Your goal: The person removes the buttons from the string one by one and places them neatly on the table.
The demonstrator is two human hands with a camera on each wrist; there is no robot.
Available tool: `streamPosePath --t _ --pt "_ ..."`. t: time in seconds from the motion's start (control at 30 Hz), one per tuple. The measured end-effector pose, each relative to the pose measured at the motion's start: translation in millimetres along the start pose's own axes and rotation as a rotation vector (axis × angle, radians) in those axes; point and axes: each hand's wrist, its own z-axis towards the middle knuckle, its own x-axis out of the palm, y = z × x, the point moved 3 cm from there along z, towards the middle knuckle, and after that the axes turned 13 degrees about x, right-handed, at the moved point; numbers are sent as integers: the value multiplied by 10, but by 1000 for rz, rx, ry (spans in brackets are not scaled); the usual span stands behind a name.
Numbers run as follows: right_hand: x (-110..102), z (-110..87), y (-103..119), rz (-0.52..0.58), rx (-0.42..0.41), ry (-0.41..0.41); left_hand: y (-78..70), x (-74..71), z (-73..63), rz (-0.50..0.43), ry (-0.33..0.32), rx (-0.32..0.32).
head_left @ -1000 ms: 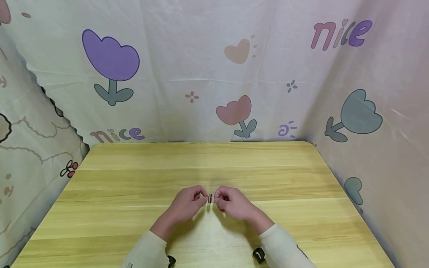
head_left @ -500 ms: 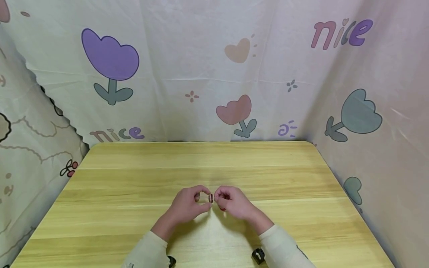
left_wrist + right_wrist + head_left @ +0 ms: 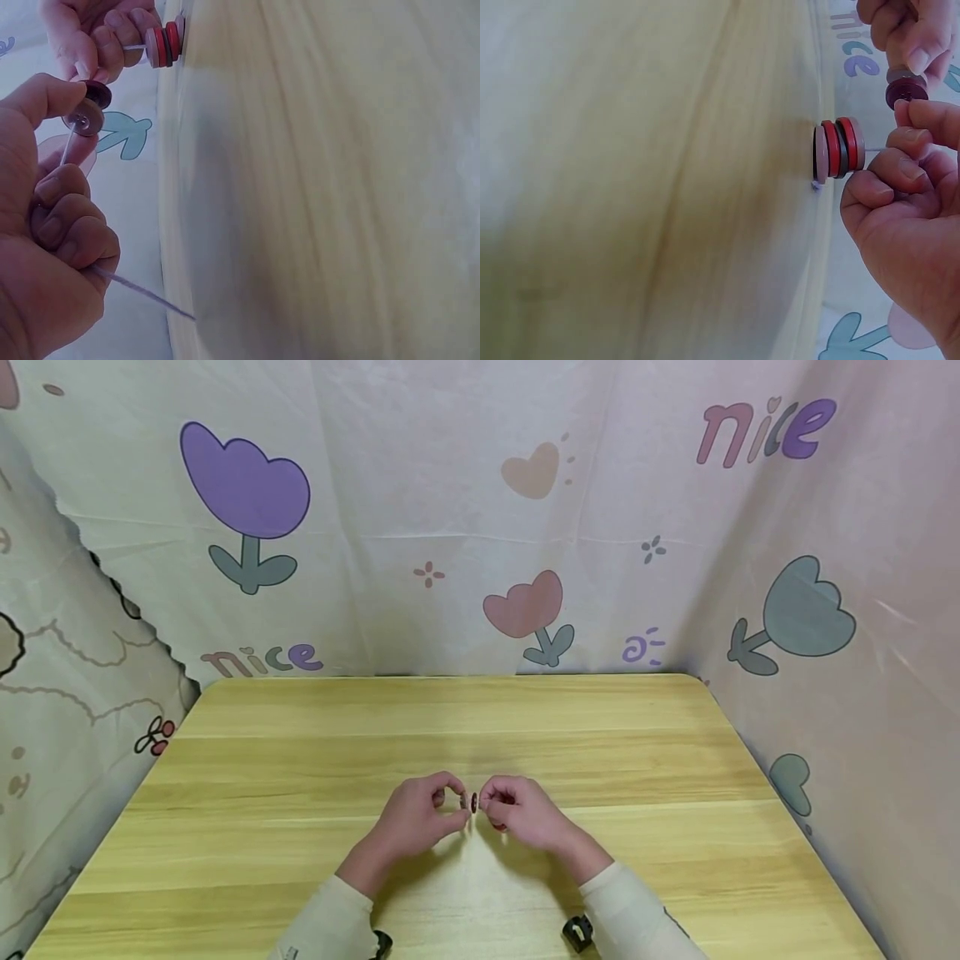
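My left hand [image 3: 420, 814] pinches a brownish-pink round button [image 3: 84, 118] between thumb and forefinger. Its other fingers curl over a thin pale string [image 3: 142, 291], whose tail hangs out below. A dark red button [image 3: 906, 93] sits just right of the pink one, between the two hands. With curled fingers, my right hand [image 3: 525, 814] pinches the string right beside that dark red button; its fingertips partly hide the spot. Beneath the right hand hangs a stack of red, black and pink buttons [image 3: 840, 146] on the string, with a small knot at the end.
Both hands are above a light wooden table [image 3: 465, 710]. Dark wrist mounts [image 3: 578, 933] show near the sleeves. A printed curtain [image 3: 420, 485] hangs behind the table and along both sides.
My left thumb and forefinger have spread around the buttons and taken the pink one. It has shifted slightly left, apart from the dark red button. The right hand has stayed put.
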Motion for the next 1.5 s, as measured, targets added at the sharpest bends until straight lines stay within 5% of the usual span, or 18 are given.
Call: streamPosePath --t 0.33,0.63,0.93,1.5 --pt "5 8 25 6 18 3 6 -80 -13 68 4 -19" --pt "-7 -127 289 40 9 32 52 -130 -37 88 4 -48" --pt "13 -4 29 49 5 24 94 -200 -77 110 -4 -74" --pt "4 8 40 71 6 32 171 -338 -153 113 -13 -112"
